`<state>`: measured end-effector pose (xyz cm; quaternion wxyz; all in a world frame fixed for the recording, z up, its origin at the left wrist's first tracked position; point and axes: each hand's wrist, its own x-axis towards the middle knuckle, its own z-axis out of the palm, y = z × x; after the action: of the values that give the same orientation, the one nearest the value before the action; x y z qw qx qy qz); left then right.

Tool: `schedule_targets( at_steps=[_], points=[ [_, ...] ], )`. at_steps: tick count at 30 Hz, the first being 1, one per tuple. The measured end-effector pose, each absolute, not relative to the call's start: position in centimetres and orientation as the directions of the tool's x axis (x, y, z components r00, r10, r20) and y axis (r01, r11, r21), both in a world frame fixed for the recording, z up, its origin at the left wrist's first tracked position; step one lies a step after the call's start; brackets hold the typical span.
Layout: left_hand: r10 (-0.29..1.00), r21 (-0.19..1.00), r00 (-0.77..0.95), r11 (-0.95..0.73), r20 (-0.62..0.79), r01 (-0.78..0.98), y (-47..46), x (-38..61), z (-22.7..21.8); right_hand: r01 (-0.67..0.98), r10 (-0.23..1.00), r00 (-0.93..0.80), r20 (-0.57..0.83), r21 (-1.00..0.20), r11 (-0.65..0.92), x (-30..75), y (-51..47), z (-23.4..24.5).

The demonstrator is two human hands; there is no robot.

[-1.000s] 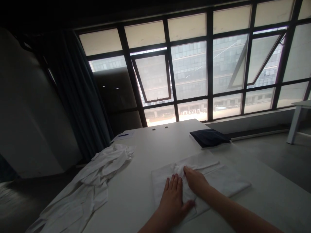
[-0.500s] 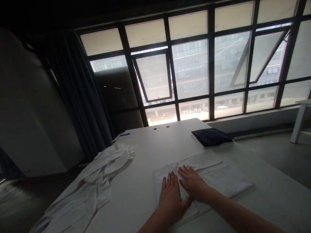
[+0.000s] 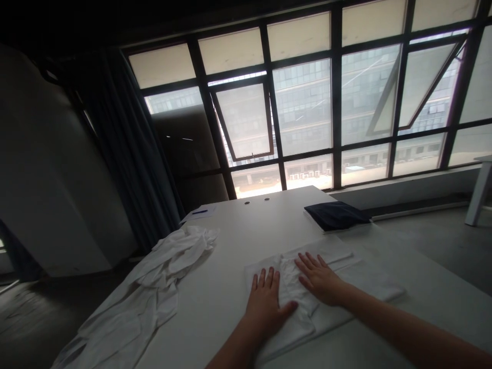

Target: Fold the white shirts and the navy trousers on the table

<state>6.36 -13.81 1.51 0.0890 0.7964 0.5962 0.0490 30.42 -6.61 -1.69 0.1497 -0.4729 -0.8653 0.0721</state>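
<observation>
A folded white garment (image 3: 369, 279) lies flat on the white table (image 3: 207, 287) in front of me. My left hand (image 3: 266, 302) rests palm down on its left part, fingers spread and thumb out to the right. On the middle of the cloth lies my right hand (image 3: 319, 279), also flat with its fingers apart. Between the two hands the fabric shows small wrinkles. Neither hand grips anything. What kind of garment it is, I cannot tell.
A loose heap of white cloth (image 3: 165, 282) lies along the table's left edge. A dark blue folded cloth (image 3: 336, 216) sits at the right edge. Farther back are a paper with a pen (image 3: 200, 211). Windows (image 3: 303, 107) and a dark curtain (image 3: 130, 148) stand beyond.
My hands have moved apart over the white garment: the right one slid to the right, the left one slightly left. More wrinkled fabric shows between them.
</observation>
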Motion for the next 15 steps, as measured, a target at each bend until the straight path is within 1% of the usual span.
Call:
schedule_targets(
  at_steps=[4,6,7,8,9,11,13,15],
  points=[
    [0.975,0.177,0.218,-0.207,-0.043,0.962,-12.4,4.8,1.5,0.828,0.87,-0.33,0.366,-0.33,0.453,32.4,-7.2,-1.2],
    [0.977,0.167,0.213,-0.208,-0.012,0.964,-12.4,4.5,2.0,0.833,0.869,-0.274,0.412,-0.35,0.428,32.8,-7.9,-0.8],
    [0.968,0.167,0.249,-0.25,0.028,0.954,-12.5,4.6,2.4,0.835,0.866,-0.269,0.421,-0.347,0.427,32.9,-8.3,-0.5],
    [0.944,0.167,0.32,-0.329,0.08,0.929,-12.8,4.8,2.9,0.836,0.863,-0.274,0.425,-0.338,0.432,32.8,-8.8,-0.3],
    [0.9,0.166,0.414,-0.433,0.139,0.886,-13.1,5.0,3.5,0.836,0.857,-0.285,0.429,-0.327,0.441,32.7,-9.4,-0.2],
    [0.769,0.167,0.594,-0.634,0.237,0.755,-13.9,5.7,4.6,0.831,0.847,-0.303,0.438,-0.313,0.459,32.1,-10.3,0.0],
    [0.683,0.198,0.684,-0.73,0.256,0.654,-14.6,6.4,5.3,0.836,0.845,-0.301,0.443,-0.304,0.457,31.3,-11.1,0.0],
    [0.681,0.253,0.706,-0.73,0.195,0.634,-14.8,6.8,5.3,0.854,0.857,-0.283,0.431,-0.294,0.43,30.6,-11.4,-0.2]
  ],
)
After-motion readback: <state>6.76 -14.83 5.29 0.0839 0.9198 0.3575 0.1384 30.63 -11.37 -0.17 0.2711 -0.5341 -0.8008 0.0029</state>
